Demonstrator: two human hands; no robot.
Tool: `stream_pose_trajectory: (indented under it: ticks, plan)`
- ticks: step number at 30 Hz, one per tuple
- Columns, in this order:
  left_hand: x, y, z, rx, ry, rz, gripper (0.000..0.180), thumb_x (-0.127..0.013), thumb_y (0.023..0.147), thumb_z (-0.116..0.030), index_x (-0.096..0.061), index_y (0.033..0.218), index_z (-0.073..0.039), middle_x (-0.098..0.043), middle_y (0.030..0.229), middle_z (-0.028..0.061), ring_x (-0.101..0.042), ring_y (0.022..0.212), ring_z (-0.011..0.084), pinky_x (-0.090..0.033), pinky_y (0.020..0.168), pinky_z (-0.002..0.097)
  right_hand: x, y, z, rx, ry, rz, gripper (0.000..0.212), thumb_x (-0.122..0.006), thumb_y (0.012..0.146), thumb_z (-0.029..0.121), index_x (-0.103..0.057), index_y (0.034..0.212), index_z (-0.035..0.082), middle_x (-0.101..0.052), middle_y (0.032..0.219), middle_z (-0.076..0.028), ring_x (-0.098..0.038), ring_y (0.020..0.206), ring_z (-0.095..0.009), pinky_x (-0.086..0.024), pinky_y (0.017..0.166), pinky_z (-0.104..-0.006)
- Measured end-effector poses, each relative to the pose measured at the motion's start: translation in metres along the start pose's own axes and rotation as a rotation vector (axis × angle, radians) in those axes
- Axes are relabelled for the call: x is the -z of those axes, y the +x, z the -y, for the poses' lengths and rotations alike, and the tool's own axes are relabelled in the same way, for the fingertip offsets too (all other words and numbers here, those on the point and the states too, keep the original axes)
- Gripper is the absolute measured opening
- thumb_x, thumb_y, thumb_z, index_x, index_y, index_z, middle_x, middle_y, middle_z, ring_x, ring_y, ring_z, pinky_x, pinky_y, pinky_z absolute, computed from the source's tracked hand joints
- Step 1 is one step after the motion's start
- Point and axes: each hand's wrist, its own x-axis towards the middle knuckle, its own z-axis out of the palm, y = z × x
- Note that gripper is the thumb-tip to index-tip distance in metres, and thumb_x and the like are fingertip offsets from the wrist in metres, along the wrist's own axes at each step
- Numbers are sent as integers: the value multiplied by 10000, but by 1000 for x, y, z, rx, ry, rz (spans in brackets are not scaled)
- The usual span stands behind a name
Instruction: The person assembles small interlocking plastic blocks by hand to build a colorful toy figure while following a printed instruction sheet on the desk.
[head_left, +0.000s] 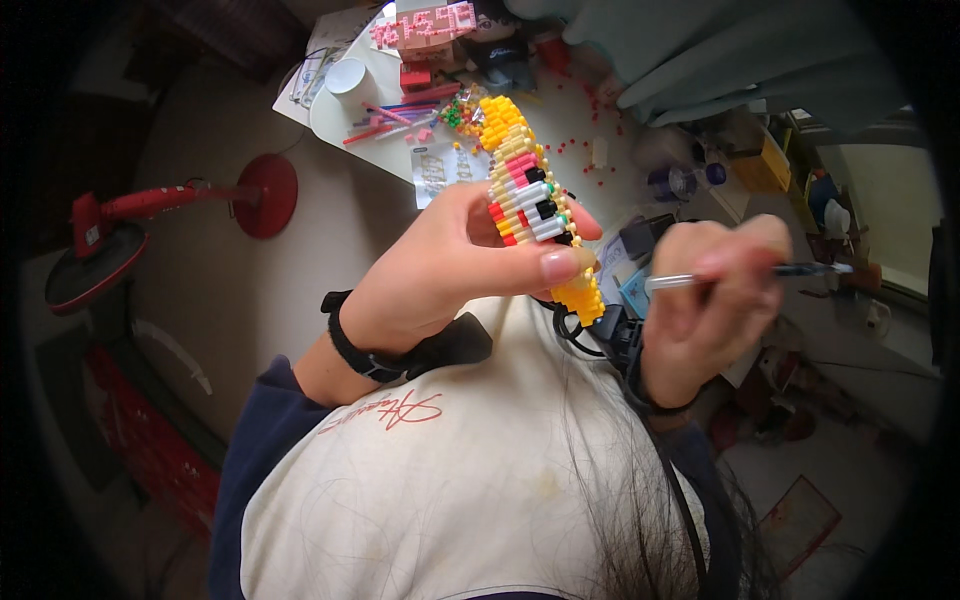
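Held up in front of my chest is a figure built from small tube beads [522, 178], yellow at both ends with cream, pink, white, red and black rows between. My left hand [425, 260] is closed around its lower part, thumb pressed on the near side. To the right, apart from the figure, my right hand [715, 310] is closed on a thin, clear pen-like stick [672, 282], which sticks out on both sides of the fingers. Motion blurs that hand and the stick's dark tip. Black straps circle both wrists.
Beyond my hands stands a white table [340, 120] with a white round container [347, 77], coloured sticks [395, 122], loose beads [462, 112] and a printed sheet [440, 170]. A red fan [150, 203] is at the left. Curtains [690, 60] hang at the far right.
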Motion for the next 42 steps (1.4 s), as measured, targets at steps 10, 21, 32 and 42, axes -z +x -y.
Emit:
stream_pose_trajectory:
  ticks: [10,21,32,42]
  plan:
    - [2,4,5,-43,85,54,492,-772,730,-186,-555,1114,31,-615,1044,89,-654,965,208,-517,869,347,4,-12,-1,17,-117,51,153,-561,951,150,-492,833,81,-470,623,-15,-357,406,-54,-268,372,-219]
    - [-6,5,0,-58,99,94,491,-780,701,-180,-563,1092,24,-620,1015,86,-656,953,207,-528,843,346,-7,-9,14,100,-124,-27,204,-535,967,218,-468,842,71,-432,582,-9,-360,400,-58,-264,381,-206]
    - [-11,5,0,-44,98,97,499,-793,686,-180,-568,1085,18,-624,1009,78,-662,930,191,-532,831,324,-14,-8,25,335,-186,-170,211,-516,979,231,-476,836,82,-411,549,23,-348,374,-62,-276,393,-221]
    - [2,-4,10,-199,65,97,578,-769,670,-12,-519,1188,36,-641,1106,145,-637,1052,251,-507,922,373,10,-10,22,206,-210,-95,300,-439,1011,311,-499,889,43,-533,605,-41,-468,472,-99,-326,437,-212]
